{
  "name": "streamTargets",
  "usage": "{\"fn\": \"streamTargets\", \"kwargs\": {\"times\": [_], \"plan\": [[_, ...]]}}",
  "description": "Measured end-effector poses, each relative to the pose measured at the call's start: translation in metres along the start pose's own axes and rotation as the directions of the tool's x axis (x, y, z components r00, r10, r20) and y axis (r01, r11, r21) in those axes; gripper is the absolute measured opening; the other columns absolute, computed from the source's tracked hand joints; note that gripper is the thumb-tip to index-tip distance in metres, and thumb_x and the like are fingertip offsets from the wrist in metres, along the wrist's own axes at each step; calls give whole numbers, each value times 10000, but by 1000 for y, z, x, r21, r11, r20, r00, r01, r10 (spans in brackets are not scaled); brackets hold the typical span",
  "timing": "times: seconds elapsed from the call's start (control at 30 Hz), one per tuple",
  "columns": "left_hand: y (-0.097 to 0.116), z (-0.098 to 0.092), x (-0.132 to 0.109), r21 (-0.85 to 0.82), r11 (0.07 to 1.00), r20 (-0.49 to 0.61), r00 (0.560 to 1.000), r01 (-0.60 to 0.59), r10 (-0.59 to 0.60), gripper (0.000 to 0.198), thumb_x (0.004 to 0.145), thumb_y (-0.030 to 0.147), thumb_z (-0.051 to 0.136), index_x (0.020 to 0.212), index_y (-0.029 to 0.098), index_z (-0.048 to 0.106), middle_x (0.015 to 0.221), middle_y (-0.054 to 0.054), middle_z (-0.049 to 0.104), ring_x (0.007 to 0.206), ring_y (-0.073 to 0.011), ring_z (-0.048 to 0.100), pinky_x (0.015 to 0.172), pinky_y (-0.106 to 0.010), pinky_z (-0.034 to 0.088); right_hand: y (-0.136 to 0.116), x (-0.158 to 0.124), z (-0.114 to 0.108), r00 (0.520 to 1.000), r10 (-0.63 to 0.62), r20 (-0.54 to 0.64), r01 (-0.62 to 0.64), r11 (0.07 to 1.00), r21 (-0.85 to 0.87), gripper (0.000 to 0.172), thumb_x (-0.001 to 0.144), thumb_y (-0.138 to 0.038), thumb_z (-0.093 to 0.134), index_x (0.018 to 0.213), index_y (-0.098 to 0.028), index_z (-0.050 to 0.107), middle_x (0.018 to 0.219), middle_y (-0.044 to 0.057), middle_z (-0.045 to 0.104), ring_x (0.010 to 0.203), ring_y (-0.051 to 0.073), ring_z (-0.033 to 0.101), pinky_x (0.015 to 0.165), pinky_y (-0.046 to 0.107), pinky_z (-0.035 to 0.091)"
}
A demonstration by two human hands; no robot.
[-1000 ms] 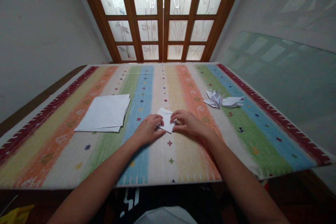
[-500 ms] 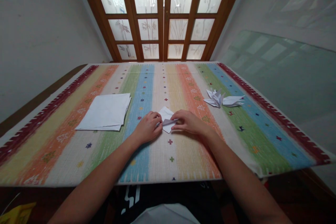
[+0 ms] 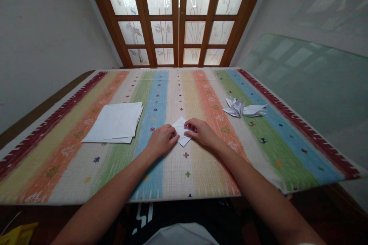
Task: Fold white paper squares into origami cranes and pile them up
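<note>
The step in hand seemed to be a fold on a small white paper [image 3: 180,133], which lay in a diamond shape on the striped tablecloth [image 3: 201,176], just between the two hands. The left hand [image 3: 162,140] and the right hand [image 3: 201,132] were both curved, with their fingers at the paper's edges. They were not clenched, but I could not tell if they pinched the paper or only pressed it. Further left lay a stack of white paper sheets [image 3: 115,122], and further right some folded paper figures [image 3: 237,108] (too small for me to be sure of their shape). The next move seemed to call for firm, even pressing along the fold
</note>
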State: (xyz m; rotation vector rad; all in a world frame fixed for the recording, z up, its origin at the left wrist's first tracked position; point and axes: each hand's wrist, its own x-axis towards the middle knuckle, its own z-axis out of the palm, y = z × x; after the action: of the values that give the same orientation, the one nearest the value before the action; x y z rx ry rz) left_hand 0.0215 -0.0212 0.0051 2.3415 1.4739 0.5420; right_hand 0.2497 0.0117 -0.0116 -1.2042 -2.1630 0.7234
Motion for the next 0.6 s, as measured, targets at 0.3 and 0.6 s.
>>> {"fn": "streamTargets", "kwargs": {"times": [0.3,0.6], "plan": [[-6,8,0,-40,999,-37,999,-33,31,118,957,235,676,1026,195,762,1323,-135,661,1146,-290,694,1038,-465,559,11,0,10,994,16,-109,-17,1000,-11,392,879,-138,799,1256,-193,709,1206,108,657,961,194,654,892,354,532],[-10,11,3,-104,995,-62,998,-13,7,228,932,181,708,1157,214,727,1433,-125,646,1173,-288,702,1061,-480,562,7,1,6,991,-12,-131,11,1000,-15,516,859,-38,749,1342,-207,685,1152,94,731,908,190,666,899,374,535]]}}
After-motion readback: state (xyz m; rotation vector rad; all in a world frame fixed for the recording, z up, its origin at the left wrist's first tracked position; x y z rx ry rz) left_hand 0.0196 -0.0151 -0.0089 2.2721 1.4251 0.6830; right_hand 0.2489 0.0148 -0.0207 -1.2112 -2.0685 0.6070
